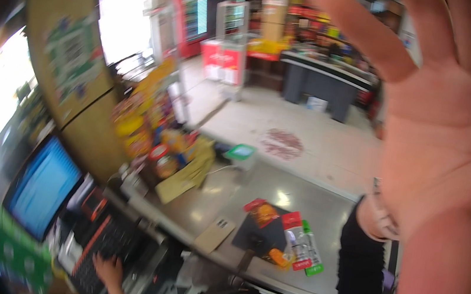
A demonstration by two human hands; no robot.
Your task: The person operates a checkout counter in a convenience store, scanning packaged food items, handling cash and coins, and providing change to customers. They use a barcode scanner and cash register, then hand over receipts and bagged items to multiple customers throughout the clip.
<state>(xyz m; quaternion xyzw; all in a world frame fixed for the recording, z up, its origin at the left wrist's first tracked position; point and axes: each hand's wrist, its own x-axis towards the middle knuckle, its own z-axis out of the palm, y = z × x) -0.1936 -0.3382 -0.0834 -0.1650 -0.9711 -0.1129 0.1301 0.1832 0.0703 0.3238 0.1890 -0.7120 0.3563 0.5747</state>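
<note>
My right hand (447,130) is raised close to the camera at the right, palm towards me and fingers spread, with nothing in it. A band circles its wrist above a black sleeve. At lower left, my left hand (110,269) rests its fingers on a black keyboard (109,244) with a red edge. Beyond the keyboard, a monitor (43,188) glows blue. On the counter (334,213) a dark mouse pad (246,233) holds a mouse (255,238). Around it lie a red-and-yellow packet (263,213), an orange packet (279,257), a red packet (296,239) and a green packet (314,253).
A brown card (215,235) lies near the counter's front edge. Packaged goods (168,147) crowd its left end, beside a small device with a green top (241,152). Across the tiled floor (328,154) stand a grey-legged counter (322,80) and a red drinks cooler (190,16).
</note>
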